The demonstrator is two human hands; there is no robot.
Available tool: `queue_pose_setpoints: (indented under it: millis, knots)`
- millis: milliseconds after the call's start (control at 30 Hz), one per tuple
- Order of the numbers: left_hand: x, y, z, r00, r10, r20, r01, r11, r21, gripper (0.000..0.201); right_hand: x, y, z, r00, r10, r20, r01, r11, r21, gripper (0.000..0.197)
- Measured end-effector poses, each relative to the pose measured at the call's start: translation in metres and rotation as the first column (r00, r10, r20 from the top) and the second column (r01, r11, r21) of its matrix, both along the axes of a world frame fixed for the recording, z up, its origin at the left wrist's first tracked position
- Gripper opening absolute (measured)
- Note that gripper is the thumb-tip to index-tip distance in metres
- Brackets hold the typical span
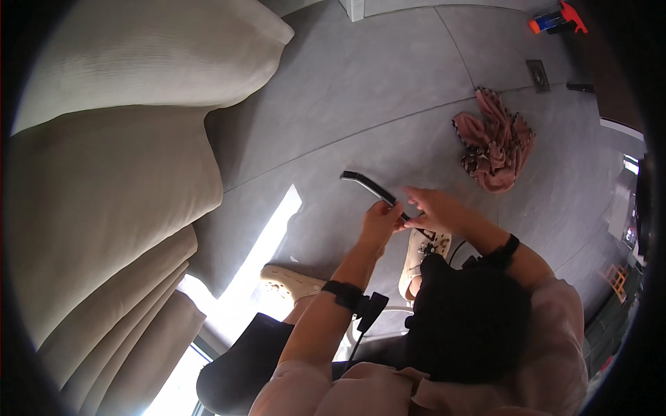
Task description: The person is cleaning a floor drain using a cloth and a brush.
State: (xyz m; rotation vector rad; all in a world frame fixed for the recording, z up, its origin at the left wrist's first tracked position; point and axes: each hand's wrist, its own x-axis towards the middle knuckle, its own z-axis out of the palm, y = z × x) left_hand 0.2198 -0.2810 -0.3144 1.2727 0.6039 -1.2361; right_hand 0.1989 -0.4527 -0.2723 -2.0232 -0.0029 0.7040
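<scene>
A long, narrow black-and-grey tool point(374, 188) with a bent far end is in front of me, above the floor; its exact kind I cannot make out. My left hand point(379, 223) is closed around its lower part. Close beside it, my right hand point(438, 210) has its fingers stretched out and apart, with the thumb near the tool's lower end. Whether that thumb touches the tool I cannot tell. Part of the tool's lower end is hidden by my fingers.
A crumpled pink cloth point(496, 142) lies on the grey tiled floor point(347, 97) to the right. Farther off are an orange-and-blue spray bottle point(558, 19) and a floor drain point(538, 75). Beige curtains point(118, 180) hang along the left. My feet wear beige clogs point(291, 283).
</scene>
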Motion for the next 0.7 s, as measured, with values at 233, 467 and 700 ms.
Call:
queue_pose_setpoints:
  millis: [233,467,700]
  knots:
    - [0.004,0.042,-0.014,0.559,-0.602,0.569,0.385,0.797,0.465,0.025,0.034,-0.050,-0.012,0.991,-0.060,0.117,0.104,0.903,-0.417,0.027]
    - [0.015,0.072,0.006,0.314,-0.904,0.288,0.503,0.416,0.757,0.014,0.092,-0.024,-0.032,0.946,0.161,0.282,0.000,0.869,-0.495,0.019]
    - [0.042,0.099,0.035,0.188,-0.952,0.242,0.592,0.307,0.745,0.022,0.071,-0.130,-0.021,0.994,0.106,0.030,-0.070,0.813,-0.579,0.019]
